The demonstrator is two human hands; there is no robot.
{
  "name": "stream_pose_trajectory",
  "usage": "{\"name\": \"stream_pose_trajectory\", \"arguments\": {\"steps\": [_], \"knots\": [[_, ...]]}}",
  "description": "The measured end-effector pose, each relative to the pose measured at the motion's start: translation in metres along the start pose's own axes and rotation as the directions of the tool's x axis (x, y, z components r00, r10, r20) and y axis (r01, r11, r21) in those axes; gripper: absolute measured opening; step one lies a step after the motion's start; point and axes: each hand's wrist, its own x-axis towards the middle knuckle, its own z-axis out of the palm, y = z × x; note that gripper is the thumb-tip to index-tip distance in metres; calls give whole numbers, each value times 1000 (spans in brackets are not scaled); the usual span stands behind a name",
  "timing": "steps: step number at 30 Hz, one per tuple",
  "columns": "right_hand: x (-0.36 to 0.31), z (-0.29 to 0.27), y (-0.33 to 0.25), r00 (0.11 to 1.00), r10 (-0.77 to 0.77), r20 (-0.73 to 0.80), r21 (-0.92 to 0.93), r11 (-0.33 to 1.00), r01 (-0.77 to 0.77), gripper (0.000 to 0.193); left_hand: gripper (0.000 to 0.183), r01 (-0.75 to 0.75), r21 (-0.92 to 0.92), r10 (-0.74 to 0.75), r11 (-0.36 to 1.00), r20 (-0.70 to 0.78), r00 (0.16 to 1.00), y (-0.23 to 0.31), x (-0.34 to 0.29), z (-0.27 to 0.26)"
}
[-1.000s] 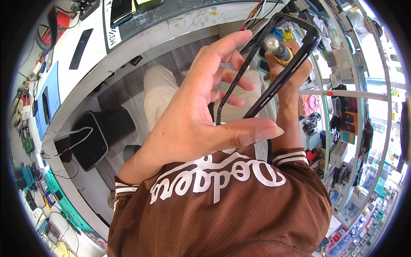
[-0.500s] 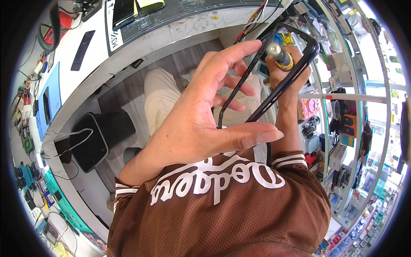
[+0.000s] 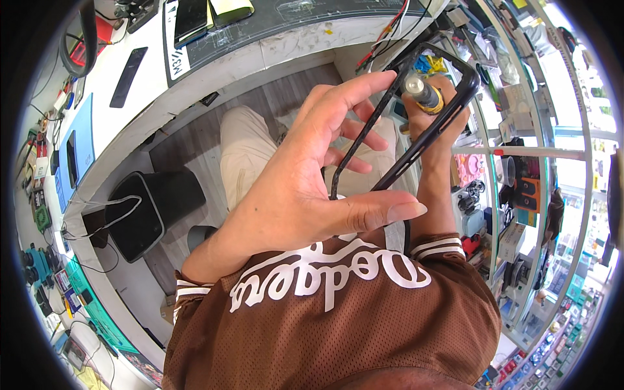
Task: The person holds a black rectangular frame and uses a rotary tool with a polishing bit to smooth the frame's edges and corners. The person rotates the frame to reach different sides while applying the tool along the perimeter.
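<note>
Glass shelves [image 3: 543, 153] packed with boxes and gadgets fill the whole side right of my black frame [image 3: 422, 142], and up and right of the frame a line of dark letters runs down a pale patch among them. The white surface [image 3: 149, 71] curves away left of the frame and carries a dark mat [image 3: 292, 25], up and left of the frame, whose fine pale print is too small to read. My brown shirt [image 3: 338, 338] lies below the frame, with big white script [image 3: 331, 279] across the chest, upside down from here. My tan trousers [image 3: 244, 146] show left of the frame and partly through it; farther left stands a black bin [image 3: 179, 195]. The frame, a slim rectangle, is held up tilted over my lap. My left fingers [image 3: 374, 84] grip its left side, the thumb across its near end. My right fingers [image 3: 416, 117], behind the frame, are wrapped round a dark tool [image 3: 426, 96] with a metal tip and yellow band. Up and left of the frame, a white strip [image 3: 177, 52] bears bold black characters
</note>
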Motion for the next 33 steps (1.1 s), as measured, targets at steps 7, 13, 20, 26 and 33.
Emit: {"name": "stream_pose_trajectory", "arguments": {"steps": [7,13,20,26,33], "knots": [[3,0,1,999,21,-24,-10,1000,-21,21,109,25,-7,-25,1000,11,1000,1,0,1],[2,0,2,1000,-3,-29,-39,999,2,23,107,-8,40,7,999,36,999,0,-1,-1],[2,-1,2,1000,12,-19,-25,1000,-13,22,106,-9,35,8,999,45,999,-1,-1,-1],[6,0,4,998,7,-56,-36,999,-9,20,106,-16,32,14,999,46,999,-3,-1,-1],[4,-1,6,998,32,-48,-47,998,-34,20,107,-14,37,12,999,48,999,-2,0,0]]}}
